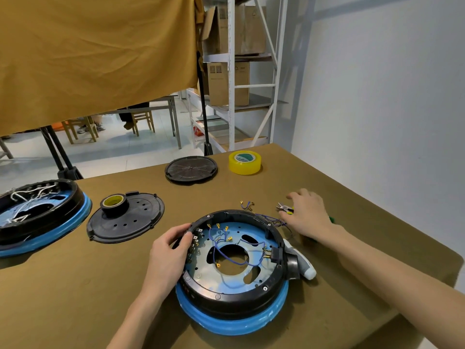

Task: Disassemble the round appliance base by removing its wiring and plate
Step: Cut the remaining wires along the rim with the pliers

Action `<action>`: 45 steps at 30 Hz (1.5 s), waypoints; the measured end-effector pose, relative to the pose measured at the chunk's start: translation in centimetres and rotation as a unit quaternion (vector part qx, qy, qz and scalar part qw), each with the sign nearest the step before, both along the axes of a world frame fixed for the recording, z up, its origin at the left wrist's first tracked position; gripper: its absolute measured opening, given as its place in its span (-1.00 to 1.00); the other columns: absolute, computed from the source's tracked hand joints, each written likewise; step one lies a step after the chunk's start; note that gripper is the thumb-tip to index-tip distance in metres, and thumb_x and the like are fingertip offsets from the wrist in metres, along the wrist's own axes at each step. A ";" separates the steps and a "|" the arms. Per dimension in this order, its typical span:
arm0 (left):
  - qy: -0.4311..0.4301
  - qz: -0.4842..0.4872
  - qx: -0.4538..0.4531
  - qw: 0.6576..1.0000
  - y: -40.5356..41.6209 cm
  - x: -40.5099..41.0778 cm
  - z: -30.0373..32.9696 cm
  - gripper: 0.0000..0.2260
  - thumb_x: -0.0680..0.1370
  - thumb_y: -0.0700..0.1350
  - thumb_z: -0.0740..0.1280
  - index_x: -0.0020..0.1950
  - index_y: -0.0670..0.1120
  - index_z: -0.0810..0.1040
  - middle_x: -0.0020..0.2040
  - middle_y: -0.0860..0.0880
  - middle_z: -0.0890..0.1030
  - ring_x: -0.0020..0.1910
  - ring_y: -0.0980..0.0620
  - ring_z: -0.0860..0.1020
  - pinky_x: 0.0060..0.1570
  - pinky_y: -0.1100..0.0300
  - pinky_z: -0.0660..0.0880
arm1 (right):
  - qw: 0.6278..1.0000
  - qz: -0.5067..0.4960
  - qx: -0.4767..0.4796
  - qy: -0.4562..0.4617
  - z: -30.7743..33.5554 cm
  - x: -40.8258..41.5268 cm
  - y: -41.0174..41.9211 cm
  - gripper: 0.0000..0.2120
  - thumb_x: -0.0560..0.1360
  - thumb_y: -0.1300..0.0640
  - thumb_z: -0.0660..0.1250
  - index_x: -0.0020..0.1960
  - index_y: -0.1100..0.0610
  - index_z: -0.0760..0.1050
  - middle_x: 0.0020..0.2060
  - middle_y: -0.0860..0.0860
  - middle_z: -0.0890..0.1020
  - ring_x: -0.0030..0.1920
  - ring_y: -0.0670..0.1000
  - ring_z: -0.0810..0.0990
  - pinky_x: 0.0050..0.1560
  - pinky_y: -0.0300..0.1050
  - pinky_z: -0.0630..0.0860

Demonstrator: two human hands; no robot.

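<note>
Round base point(232, 273) near the front of the brown table point(327, 187), open side up, black ring over a blue rim. Inside, a bluish metal plate point(201, 260) with a central hole, blue wires point(226, 250) looping across it, yellow terminals at their ends. More loose wires point(247, 205) trailing over the far rim onto the table toward the right.

Left hand point(168, 255) at the base's left rim, fingers curled over the black edge, thumb up against the rim beside a row of small contacts. Fingertips partly hidden by the ring, so how deep they reach is unclear.

Right hand point(305, 215) just beyond and right of the base, palm down, fingers loosely bent over small pliers point(284, 207) with yellow-and-black handles. Fingers touching or just above the handles; a firm hold cannot be told. Something green point(331, 219) peeking out behind the wrist, mostly hidden. A white-and-grey tool handle point(302, 263) sticking out from behind the base's right side, next to a black socket, largely covered.

Further off: a black perforated cover point(136, 222) left of the base with a black tape roll point(114, 204) on top; a second base point(37, 217) at the left edge, cut off by the frame; a black disc point(191, 169) and a yellow tape roll point(244, 162) at the far side.
</note>
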State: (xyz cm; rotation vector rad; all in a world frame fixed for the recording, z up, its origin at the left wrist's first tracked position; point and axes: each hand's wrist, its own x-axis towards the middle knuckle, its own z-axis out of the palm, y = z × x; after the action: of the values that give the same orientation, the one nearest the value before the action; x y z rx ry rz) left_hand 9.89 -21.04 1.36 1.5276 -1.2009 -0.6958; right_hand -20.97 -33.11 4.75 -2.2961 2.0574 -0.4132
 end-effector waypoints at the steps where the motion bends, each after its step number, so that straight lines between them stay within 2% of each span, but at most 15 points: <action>1: -0.021 0.002 0.003 1.000 0.1 0.1 0.2 -0.81 0.66 -0.07 0.34 0.24 0.15 0.59 0.12 0.21 0.63 0.20 0.17 0.57 0.02 0.29 0.49 | 0.998 0.035 -0.035 -0.025 0.5 0.7 0.8 -0.55 0.59 -0.14 0.30 0.37 0.08 0.51 0.28 0.08 0.53 0.28 0.13 0.48 0.34 0.07 0.38; 4: -0.111 0.004 0.033 0.993 0.7 0.1 1.1 -0.65 0.65 -0.01 0.34 0.44 0.08 0.46 0.24 0.10 0.58 0.28 0.07 0.53 0.23 0.08 0.48 | 0.982 0.125 0.023 -0.138 1.3 3.2 3.6 -0.65 0.64 -0.15 0.22 0.25 0.04 0.56 0.13 0.01 0.55 0.11 -0.01 0.54 0.15 -0.05 0.47; 6: -0.237 0.028 0.024 0.971 1.3 -0.6 2.2 -0.54 0.62 0.06 0.34 0.50 0.05 0.37 0.31 0.08 0.49 0.32 0.06 0.47 0.34 -0.01 0.42 | 0.972 0.149 0.095 -0.157 0.8 4.4 5.0 -0.68 0.67 -0.13 0.16 0.24 0.04 0.51 0.01 0.02 0.57 -0.02 -0.02 0.55 -0.04 -0.12 0.42; 8: -0.332 0.021 -0.052 0.942 1.9 -1.9 3.8 -0.59 0.59 0.13 0.31 0.42 0.08 0.44 0.26 0.16 0.46 0.28 0.16 0.41 0.36 0.02 0.32 | 0.965 0.146 0.127 -0.178 -0.2 5.0 5.6 -0.73 0.71 -0.06 0.11 0.29 0.06 0.43 -0.16 -0.03 0.56 -0.22 -0.07 0.53 -0.28 -0.20 0.34; 10: -0.343 -0.081 -0.098 0.931 2.2 -3.5 5.2 -0.67 0.58 0.21 0.23 0.29 0.15 0.53 0.18 0.27 0.49 0.20 0.31 0.40 0.31 0.13 0.30 | 0.962 0.137 0.116 -0.204 -0.6 5.4 5.7 -0.75 0.72 0.00 0.10 0.31 0.05 0.42 -0.22 -0.06 0.56 -0.30 -0.07 0.51 -0.40 -0.23 0.30; 12: -0.347 -0.198 -0.087 0.913 2.1 -5.1 5.7 -0.67 0.57 0.29 0.19 0.20 0.19 0.59 0.11 0.32 0.53 0.18 0.32 0.45 0.28 0.17 0.34 | 0.961 0.146 0.106 -0.212 -0.3 5.6 5.3 -0.76 0.71 0.05 0.12 0.28 0.06 0.49 -0.12 0.00 0.61 -0.18 0.02 0.56 -0.26 -0.15 0.42; 14: -0.370 -0.266 -0.058 0.888 1.4 -6.7 5.5 -0.68 0.57 0.31 0.24 0.14 0.17 0.62 0.02 0.28 0.59 0.09 0.27 0.52 0.23 0.14 0.44 | 0.951 0.168 0.117 -0.233 0.1 6.1 4.7 -0.75 0.70 0.08 0.14 0.23 0.06 0.56 0.00 0.05 0.65 -0.02 0.08 0.59 0.01 0.00 0.51; 17: -0.422 -0.264 -0.025 0.867 0.1 -7.6 5.1 -0.77 0.56 0.31 0.32 0.07 0.20 0.55 -0.14 0.25 0.62 -0.10 0.26 0.55 0.09 0.12 0.54 | 0.932 0.195 0.148 -0.268 0.1 6.9 3.7 -0.75 0.70 0.08 0.16 0.21 0.06 0.59 0.04 0.11 0.67 0.06 0.12 0.61 0.17 0.11 0.50; 20: -0.467 -0.248 -0.006 0.849 -0.9 -7.2 4.7 -0.78 0.54 0.33 0.33 -0.05 0.21 0.50 -0.24 0.24 0.62 -0.19 0.27 0.53 -0.05 0.17 0.54 | 0.919 0.201 0.169 -0.294 -0.3 7.4 2.5 -0.71 0.71 0.02 0.16 0.30 0.03 0.58 0.18 0.00 0.66 0.20 0.01 0.59 0.30 0.03 0.48; 23: -0.512 -0.234 -0.017 0.827 -0.9 -6.9 3.9 -0.64 0.63 0.31 0.18 -0.14 0.10 0.55 -0.30 0.15 0.57 -0.25 0.17 0.54 -0.20 0.12 0.46 | 0.915 0.211 0.174 -0.298 -0.7 7.6 1.8 -0.67 0.73 0.01 0.13 0.38 0.02 0.55 0.24 -0.10 0.61 0.25 -0.08 0.55 0.24 -0.24 0.43; 25: -0.526 -0.235 -0.034 0.816 -0.7 -6.5 3.3 -0.57 0.68 0.24 0.10 -0.26 0.04 0.45 -0.33 0.09 0.49 -0.30 0.10 0.48 -0.26 0.09 0.34 | 0.917 0.221 0.170 -0.287 -0.8 7.7 1.4 -0.67 0.73 0.02 0.13 0.39 0.04 0.54 0.23 -0.11 0.60 0.24 -0.10 0.54 0.14 -0.38 0.39; 28: -0.527 -0.229 -0.049 0.817 -0.8 -6.0 3.2 -0.58 0.70 0.17 0.09 -0.30 0.04 0.36 -0.30 0.09 0.45 -0.30 0.06 0.43 -0.18 0.09 0.27 | 0.913 0.228 0.172 -0.290 -1.0 7.6 0.9 -0.66 0.73 0.04 0.14 0.41 0.07 0.54 0.25 -0.08 0.61 0.25 -0.09 0.55 0.21 -0.29 0.41; 32: -0.534 -0.208 -0.075 0.816 -0.9 -6.9 3.3 -0.78 0.67 0.15 0.12 -0.05 0.14 0.50 -0.11 0.16 0.53 -0.18 0.10 0.49 0.08 0.10 0.34 | 0.910 0.232 0.167 -0.301 -1.2 7.8 0.8 -0.67 0.73 0.07 0.14 0.41 0.08 0.53 0.26 -0.05 0.62 0.27 -0.08 0.55 0.33 -0.18 0.42; 39: -0.522 -0.219 -0.080 0.820 -1.7 -6.9 3.4 -0.83 0.66 0.12 0.19 -0.01 0.14 0.53 -0.35 0.18 0.45 -0.27 0.10 0.53 -0.24 0.10 0.47 | 0.909 0.252 0.172 -0.284 -0.9 7.7 0.7 -0.64 0.74 0.09 0.11 0.45 0.12 0.49 0.33 -0.02 0.59 0.33 -0.05 0.52 0.38 -0.15 0.40; 45: -0.493 -0.239 -0.117 0.828 -1.9 -6.4 3.0 -0.88 0.64 0.05 0.26 -0.06 0.11 0.54 -0.42 0.18 0.42 -0.33 0.12 0.50 -0.30 0.10 0.47 | 0.907 0.270 0.167 -0.275 -1.0 7.6 0.2 -0.66 0.73 0.08 0.12 0.43 0.07 0.51 0.25 -0.12 0.60 0.27 -0.12 0.53 0.30 -0.26 0.40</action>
State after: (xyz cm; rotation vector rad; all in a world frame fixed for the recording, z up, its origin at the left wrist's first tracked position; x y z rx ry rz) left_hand 3.53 -22.94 4.35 1.3797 -2.4034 0.0284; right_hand -13.33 -32.92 3.70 -2.0906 1.0821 -0.5388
